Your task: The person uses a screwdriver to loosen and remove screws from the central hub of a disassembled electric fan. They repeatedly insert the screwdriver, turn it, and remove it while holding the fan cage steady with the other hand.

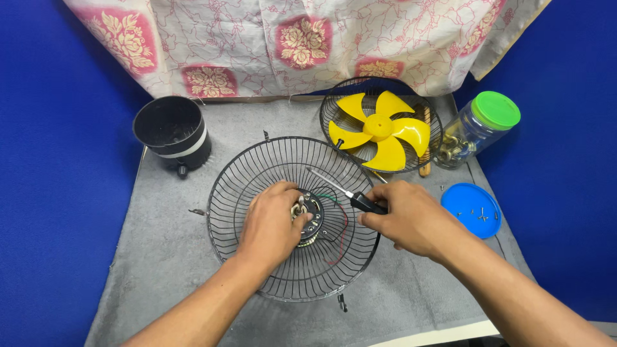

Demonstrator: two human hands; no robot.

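Wire fan guard (270,270), round and dished, lies open side up in the middle of the grey mat (160,257), with the fan motor (313,218) seated at its hub and thin red, green and black wires trailing from it. The guard looks light and springy rather than heavy; its thin wires would flex if squeezed, so the firmer places to take it are the outer rim or the hub, where the motor adds most of the weight. The left hand (273,225) rests on the hub, its fingers curled around the motor's edge and gripping it. The right hand (405,218) is closed around the black handle of a screwdriver (350,196), whose shaft points up and left over the guard's wires. The loose motor wires lie just beside the tool and could snag. Behind the guard, near it, a second wire guard (334,103) holds a yellow fan blade (379,128). To the right stand a clear jar with a green lid (479,128), metal parts inside, and a blue lid (463,199) holding small screws, close to the right wrist. A black plastic housing (173,132) sits at the mat's back left, well apart. A floral cloth (302,38) hangs behind.
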